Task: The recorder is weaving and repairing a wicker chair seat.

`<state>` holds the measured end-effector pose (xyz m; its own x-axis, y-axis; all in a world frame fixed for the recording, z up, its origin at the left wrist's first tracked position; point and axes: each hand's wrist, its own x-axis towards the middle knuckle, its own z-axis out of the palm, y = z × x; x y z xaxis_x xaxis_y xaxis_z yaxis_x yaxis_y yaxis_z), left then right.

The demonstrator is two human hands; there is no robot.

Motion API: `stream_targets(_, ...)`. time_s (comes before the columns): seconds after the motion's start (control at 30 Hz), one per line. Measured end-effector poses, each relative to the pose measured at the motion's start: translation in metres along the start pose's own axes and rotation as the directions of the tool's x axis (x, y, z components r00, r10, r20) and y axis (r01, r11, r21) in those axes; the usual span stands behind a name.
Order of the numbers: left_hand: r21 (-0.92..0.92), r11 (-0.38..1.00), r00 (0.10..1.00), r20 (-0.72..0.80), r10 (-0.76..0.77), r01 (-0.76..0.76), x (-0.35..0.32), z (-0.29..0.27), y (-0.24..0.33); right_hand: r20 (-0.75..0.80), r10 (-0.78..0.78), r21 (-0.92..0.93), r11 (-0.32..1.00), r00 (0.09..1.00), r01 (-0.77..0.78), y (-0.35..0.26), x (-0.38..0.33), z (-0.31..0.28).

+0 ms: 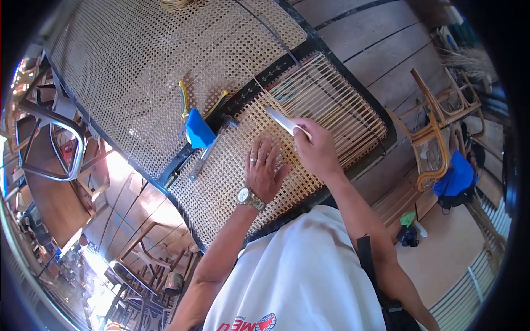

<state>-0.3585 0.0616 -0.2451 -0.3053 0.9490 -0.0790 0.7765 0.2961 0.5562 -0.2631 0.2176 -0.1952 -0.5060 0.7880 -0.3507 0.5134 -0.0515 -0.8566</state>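
Note:
My left hand (266,172), with a ring and a wristwatch, lies flat with fingers spread on the woven cane panel (232,146) of a dark frame. Closed in my right hand (317,148) is a flat, pale blade (280,119) that looks like a knife. Its tip rests at or just over the weave, near the border where loose parallel cane strands (337,102) run to the right. Left of my hands lie pliers (184,98) with yellow-and-blue handles, a blue cloth (199,130) and a slender metal tool (205,160).
A larger cane panel (132,71) in the same frame extends to the far left. Beyond it stand a metal-framed chair (69,174) and wooden chair frames (141,259). A wooden chair frame (433,149) and a blue bag (458,174) are at the right, by wooden planks (381,41).

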Motion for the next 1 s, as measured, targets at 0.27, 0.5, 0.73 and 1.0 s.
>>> stream_targets(0.27,-0.158,0.983,0.993,-0.059,-0.105,0.094,0.009,0.006,-0.008,-0.068,-0.138,-0.151,0.98,0.988,0.126,0.01,-0.009,0.044)
stream_targets(0.5,-0.192,0.975,0.992,-0.022,-0.122,0.115,0.013,-0.005,-0.02,-0.106,0.05,-0.013,0.999,0.993,-0.052,0.008,-0.038,0.012)
stream_targets(0.73,-0.046,0.992,0.985,-0.124,-0.122,0.118,-0.012,-0.005,-0.007,-0.036,0.012,-0.039,0.999,0.999,-0.014,0.019,-0.007,-0.004)
stream_targets(1.0,-0.075,0.98,0.98,-0.059,-0.19,0.185,-0.063,-0.009,0.007,0.093,0.214,0.092,0.971,0.972,-0.223,0.02,0.006,-0.009)
